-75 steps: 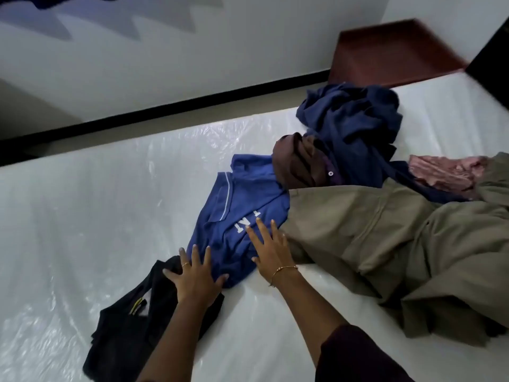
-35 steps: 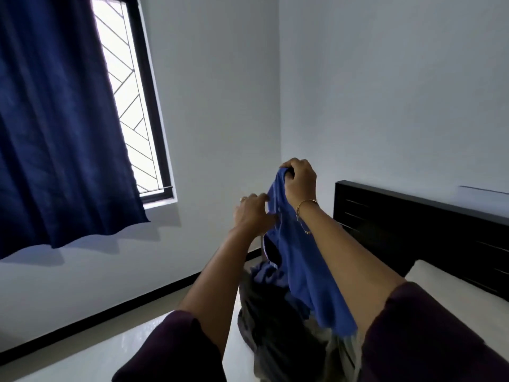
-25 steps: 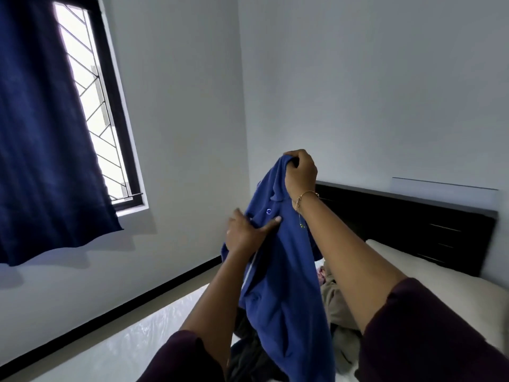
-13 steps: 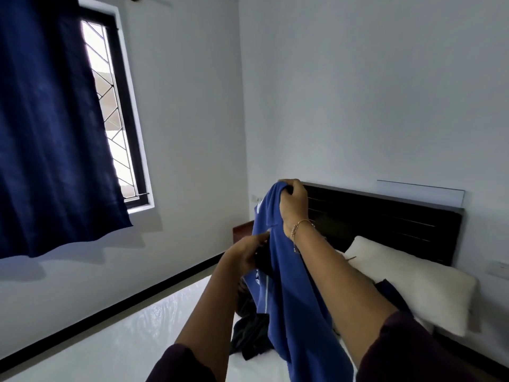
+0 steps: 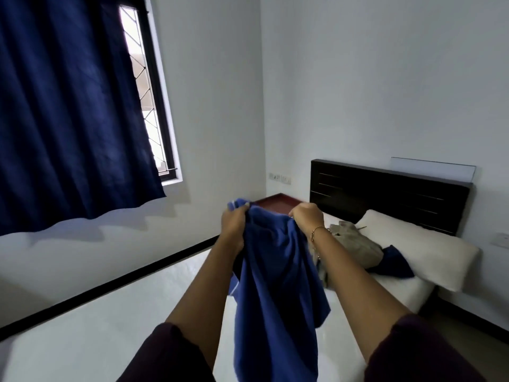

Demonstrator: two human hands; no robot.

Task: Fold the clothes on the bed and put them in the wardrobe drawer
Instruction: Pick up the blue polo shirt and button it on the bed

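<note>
A blue shirt [image 5: 275, 285] with white piping hangs in the air above the bed [image 5: 96, 334]. My left hand [image 5: 234, 224] grips its top edge on the left and my right hand [image 5: 307, 217] grips the top edge on the right, so the cloth drapes down between my forearms. Beyond my right wrist, an olive garment [image 5: 355, 246] and a dark blue garment [image 5: 394, 263] lie in a heap on the mattress. The wardrobe drawer is not in view.
A white pillow [image 5: 421, 252] leans on the black headboard [image 5: 385, 194] at the right. A reddish bedside table [image 5: 278, 204] stands in the corner. The left wall has a barred window [image 5: 143, 86] with a dark blue curtain [image 5: 63, 106].
I lifted the blue shirt off the bed. My left hand moved from the shirt's middle up to its top edge, my hands spread apart, and the shirt came lower.
</note>
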